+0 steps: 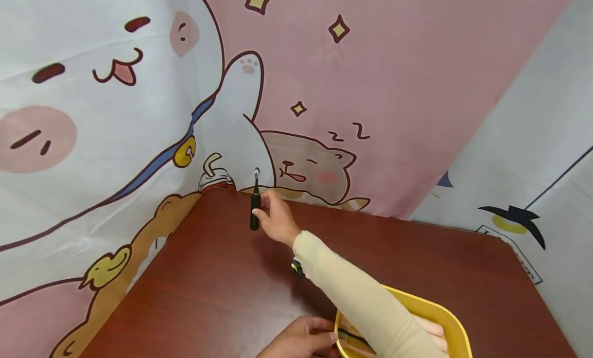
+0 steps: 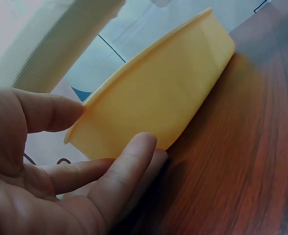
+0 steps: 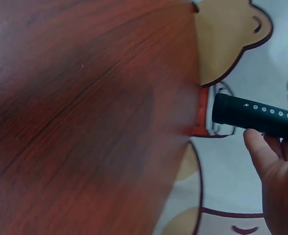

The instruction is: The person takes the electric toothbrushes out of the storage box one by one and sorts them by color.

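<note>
My right hand (image 1: 277,216) holds a black electric toothbrush (image 1: 255,209) above the far part of the table, its white brush head pointing up. Thumb and fingers pinch the handle; in the right wrist view a row of small pale symbols runs along the toothbrush handle (image 3: 261,113). Down at the front, my left hand (image 1: 303,338) grips the near left corner of a yellow plastic bin (image 1: 451,317). In the left wrist view one fingertip meets the rim of the bin (image 2: 154,93), while other fingers lie against its outer wall. My right sleeve covers much of the bin's inside.
Inside the bin lie a dark slim item (image 1: 354,337) and some pale pinkish rounded pieces (image 1: 428,327). The bin stands on a reddish-brown wooden table (image 1: 199,275). A printed cartoon cloth (image 1: 398,80) hangs along the table's back and left edges.
</note>
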`<state>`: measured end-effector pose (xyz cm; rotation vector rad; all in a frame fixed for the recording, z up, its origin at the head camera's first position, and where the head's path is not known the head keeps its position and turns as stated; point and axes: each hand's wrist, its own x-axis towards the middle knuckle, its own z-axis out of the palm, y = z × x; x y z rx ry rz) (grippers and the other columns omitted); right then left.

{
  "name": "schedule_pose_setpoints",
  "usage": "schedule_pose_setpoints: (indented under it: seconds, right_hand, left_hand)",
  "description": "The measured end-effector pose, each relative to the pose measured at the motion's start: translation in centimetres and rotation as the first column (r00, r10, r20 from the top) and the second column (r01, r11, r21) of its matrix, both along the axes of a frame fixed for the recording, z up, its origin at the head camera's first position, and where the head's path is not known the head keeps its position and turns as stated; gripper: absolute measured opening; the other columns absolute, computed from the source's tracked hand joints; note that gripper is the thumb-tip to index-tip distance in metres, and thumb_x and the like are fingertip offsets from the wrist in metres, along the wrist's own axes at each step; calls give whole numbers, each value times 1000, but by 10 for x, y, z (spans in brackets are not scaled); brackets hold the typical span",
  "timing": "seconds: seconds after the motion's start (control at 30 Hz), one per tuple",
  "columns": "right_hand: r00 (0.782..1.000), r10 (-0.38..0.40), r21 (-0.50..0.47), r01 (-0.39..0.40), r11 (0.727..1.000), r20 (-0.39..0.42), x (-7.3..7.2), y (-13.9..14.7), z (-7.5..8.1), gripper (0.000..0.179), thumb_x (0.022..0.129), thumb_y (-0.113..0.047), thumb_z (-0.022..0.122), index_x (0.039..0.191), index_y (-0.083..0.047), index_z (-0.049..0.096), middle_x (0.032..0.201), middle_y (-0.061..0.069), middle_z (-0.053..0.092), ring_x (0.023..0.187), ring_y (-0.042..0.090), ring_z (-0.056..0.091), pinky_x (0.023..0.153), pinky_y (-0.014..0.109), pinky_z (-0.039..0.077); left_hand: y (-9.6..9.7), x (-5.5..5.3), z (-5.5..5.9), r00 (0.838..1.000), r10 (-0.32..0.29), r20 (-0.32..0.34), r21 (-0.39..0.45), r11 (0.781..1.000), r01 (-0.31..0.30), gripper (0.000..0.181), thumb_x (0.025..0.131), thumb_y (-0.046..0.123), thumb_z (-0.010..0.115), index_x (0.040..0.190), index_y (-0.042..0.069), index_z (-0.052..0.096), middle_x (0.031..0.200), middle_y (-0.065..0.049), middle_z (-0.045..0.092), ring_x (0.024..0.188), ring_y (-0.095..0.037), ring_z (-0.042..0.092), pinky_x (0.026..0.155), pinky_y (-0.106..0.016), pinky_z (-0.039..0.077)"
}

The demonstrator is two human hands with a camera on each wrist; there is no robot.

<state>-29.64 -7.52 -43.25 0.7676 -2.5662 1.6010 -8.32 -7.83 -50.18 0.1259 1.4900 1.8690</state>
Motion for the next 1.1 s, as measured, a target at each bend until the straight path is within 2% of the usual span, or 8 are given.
schedule_pose_setpoints:
  seconds: [0.27, 0.43, 0.6, 0.77, 1.1]
  right_hand:
    - [999, -53, 54, 53, 997, -11, -19, -9, -28, 21, 96, -18, 66, 113, -17, 53, 103, -2, 63, 96, 13, 61, 86, 30, 53]
    - [997, -79, 91, 80, 993, -12, -24, -10, -42, 20, 95, -18, 67, 111, -17, 54, 104, -2, 63, 95, 13, 60, 84, 30, 51]
    - [996, -79, 93, 81, 992, -30, -28, -14, -47, 20, 95, -18, 68, 110, -17, 54, 102, -3, 63, 93, 13, 60, 83, 29, 51]
    - [996, -84, 101, 86, 991, -30, -29, -17, -49, 21, 95, -18, 68, 110, -18, 53, 101, -3, 62, 92, 13, 59, 81, 27, 50]
    - [996, -74, 116, 80, 990, -54, -31, -19, -55, 24, 95, -18, 68, 114, -16, 53, 104, -2, 62, 99, 18, 61, 86, 29, 50]
  left_hand:
    - [4, -3, -5, 1000, -11, -3, 49, 999, 12, 38, 99, 22, 61, 128, -3, 61, 116, -12, 70, 99, -18, 69, 82, -26, 56]
    - [4, -4, -7, 999, -25, -21, 32, 999, 26, 38, 99, 21, 60, 128, -3, 61, 115, -12, 71, 102, -19, 69, 83, -27, 56]
    - [2, -6, -5, 1000, -29, -11, 20, 999, 29, 37, 98, 23, 61, 126, -2, 63, 112, -11, 72, 101, -18, 70, 82, -25, 56]
    - [3, -5, -3, 1000, -30, -5, 48, 998, 30, 35, 98, 24, 62, 124, 1, 64, 112, -11, 72, 99, -16, 70, 80, -24, 55]
    - [0, -6, -4, 999, -38, 7, 51, 998, 38, 35, 99, 24, 61, 126, 2, 63, 114, -13, 71, 99, -17, 70, 82, -25, 56]
